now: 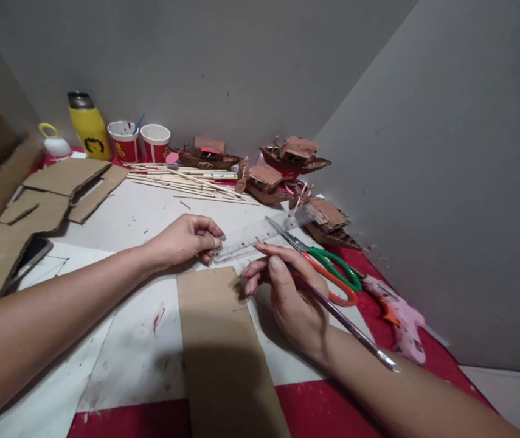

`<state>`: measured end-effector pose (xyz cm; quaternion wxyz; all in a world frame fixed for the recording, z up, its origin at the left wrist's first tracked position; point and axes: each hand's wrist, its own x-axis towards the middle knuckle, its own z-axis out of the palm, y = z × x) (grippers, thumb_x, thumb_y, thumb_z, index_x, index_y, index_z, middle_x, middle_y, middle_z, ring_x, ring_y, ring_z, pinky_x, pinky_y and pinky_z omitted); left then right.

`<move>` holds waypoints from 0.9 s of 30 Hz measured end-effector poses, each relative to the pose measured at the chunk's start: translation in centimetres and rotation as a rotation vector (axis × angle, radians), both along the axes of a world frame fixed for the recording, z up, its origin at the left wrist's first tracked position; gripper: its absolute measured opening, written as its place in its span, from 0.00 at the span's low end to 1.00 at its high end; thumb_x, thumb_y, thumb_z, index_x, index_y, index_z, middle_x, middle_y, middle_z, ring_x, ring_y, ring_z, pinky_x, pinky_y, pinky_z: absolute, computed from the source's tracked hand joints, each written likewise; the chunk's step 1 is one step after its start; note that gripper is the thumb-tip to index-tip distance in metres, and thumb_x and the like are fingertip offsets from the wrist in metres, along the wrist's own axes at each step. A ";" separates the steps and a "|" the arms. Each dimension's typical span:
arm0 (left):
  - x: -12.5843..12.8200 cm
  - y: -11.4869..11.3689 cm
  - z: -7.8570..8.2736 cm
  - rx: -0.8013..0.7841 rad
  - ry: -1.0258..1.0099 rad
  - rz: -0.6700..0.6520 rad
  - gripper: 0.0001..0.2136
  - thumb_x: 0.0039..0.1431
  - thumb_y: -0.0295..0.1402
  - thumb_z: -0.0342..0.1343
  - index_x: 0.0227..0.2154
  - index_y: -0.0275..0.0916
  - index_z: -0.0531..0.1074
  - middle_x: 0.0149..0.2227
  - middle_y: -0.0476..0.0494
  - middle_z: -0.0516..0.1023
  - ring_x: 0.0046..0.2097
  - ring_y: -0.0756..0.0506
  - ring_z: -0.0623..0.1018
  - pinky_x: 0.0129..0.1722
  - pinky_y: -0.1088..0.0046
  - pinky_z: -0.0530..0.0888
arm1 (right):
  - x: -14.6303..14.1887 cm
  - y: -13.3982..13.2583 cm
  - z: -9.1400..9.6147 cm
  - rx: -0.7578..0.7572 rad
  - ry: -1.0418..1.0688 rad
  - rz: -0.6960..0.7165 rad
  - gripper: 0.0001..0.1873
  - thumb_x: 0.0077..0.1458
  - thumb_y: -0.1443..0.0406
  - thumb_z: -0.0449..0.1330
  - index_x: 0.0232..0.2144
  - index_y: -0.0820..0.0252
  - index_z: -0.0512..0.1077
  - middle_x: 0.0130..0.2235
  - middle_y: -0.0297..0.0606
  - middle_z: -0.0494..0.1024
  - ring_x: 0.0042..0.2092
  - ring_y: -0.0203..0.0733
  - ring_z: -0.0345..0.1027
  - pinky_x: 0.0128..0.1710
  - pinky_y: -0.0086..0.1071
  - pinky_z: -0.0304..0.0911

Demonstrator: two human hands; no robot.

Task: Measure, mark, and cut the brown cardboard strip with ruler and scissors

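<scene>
My left hand (pixel 191 238) pinches the near end of a clear ruler (pixel 246 238), which slants up to the right just above the paper. Between the thumb and fingers of my right hand (pixel 289 292) lies a dark, shiny pencil (pixel 346 322), its back end pointing down toward my forearm. Below both hands, a long strip of brown cardboard (pixel 223 340) lies lengthwise, with small marks along its far edge. Scissors (pixel 308 248) with green and orange handles rest beyond my right hand, their blades close to the ruler.
Several brown model boats (pixel 296 152) stand along the back and right. Thin wooden sticks (pixel 191 179) lie at the back, near paper cups (pixel 156 143) and a yellow bottle (pixel 89 128). Cardboard pieces (pixel 41 207) partly cover a phone (pixel 31 258) at left. A pink glue gun (pixel 401 316) lies right.
</scene>
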<state>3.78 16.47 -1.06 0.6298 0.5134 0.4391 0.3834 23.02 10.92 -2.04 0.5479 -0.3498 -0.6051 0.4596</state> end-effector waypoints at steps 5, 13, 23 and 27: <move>-0.6 -0.2 1.7 0.076 -0.054 0.169 0.13 0.44 0.31 0.69 0.31 0.35 0.71 0.25 0.53 0.74 0.23 0.54 0.73 0.28 0.75 0.73 | -0.1 0.5 0.2 -0.052 0.038 -0.010 0.11 0.63 0.56 0.57 0.37 0.58 0.71 0.28 0.34 0.77 0.25 0.35 0.70 0.24 0.28 0.67; -0.6 -3.8 4.7 0.099 0.007 0.170 0.10 0.46 0.29 0.67 0.31 0.34 0.73 0.25 0.51 0.76 0.22 0.53 0.74 0.27 0.76 0.73 | 0.0 1.1 1.0 -0.248 0.194 0.155 0.21 0.55 0.51 0.64 0.41 0.61 0.73 0.30 0.37 0.79 0.25 0.33 0.69 0.22 0.26 0.65; 1.6 -9.8 4.6 -0.005 0.014 0.377 0.06 0.52 0.19 0.57 0.26 0.35 0.69 0.19 0.55 0.72 0.18 0.54 0.72 0.23 0.77 0.71 | -0.1 0.1 0.7 -0.297 0.166 0.156 0.21 0.44 0.48 0.70 0.25 0.59 0.75 0.22 0.35 0.77 0.21 0.32 0.67 0.19 0.21 0.65; 3.1 -11.9 4.1 -0.006 0.013 0.412 0.06 0.52 0.20 0.58 0.27 0.36 0.68 0.19 0.55 0.72 0.20 0.54 0.73 0.25 0.76 0.71 | -0.1 -0.4 0.6 -0.337 0.176 0.190 0.22 0.39 0.48 0.72 0.25 0.58 0.75 0.24 0.35 0.78 0.22 0.35 0.69 0.18 0.23 0.65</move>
